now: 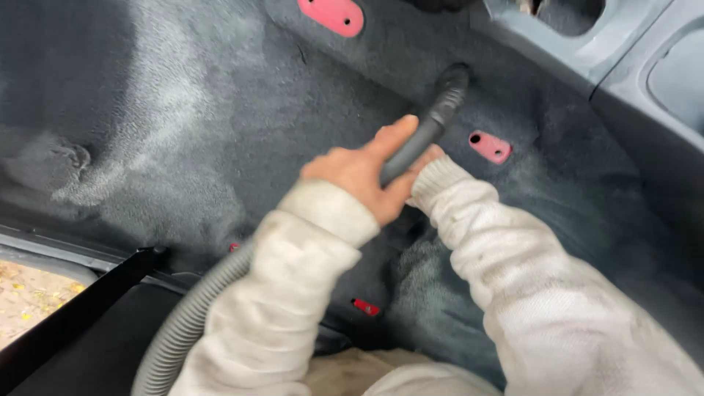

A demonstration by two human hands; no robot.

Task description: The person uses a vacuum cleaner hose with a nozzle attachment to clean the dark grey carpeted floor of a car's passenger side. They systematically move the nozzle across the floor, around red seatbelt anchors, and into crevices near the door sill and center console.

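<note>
Mid-vacuuming here: left hand [359, 176] has its fingers clamped round the dark vacuum nozzle [433, 125], tip pressed into the grey car carpet [220, 125] near a red floor tab [490, 147]. Right hand [429, 158] is mostly hidden behind the nozzle, so can't tell its grip. I'd guess the next pass means dragging the tip slowly across the pile, ribbed hose [191, 315] trailing.

right hand [431, 155] mostly hidden, hose [187, 323] cut off

Carpet [220, 125] fuzzy dark pile; hose [187, 323] ribbed grey plastic; sleeves [293, 293] rough knit cloth.
</note>
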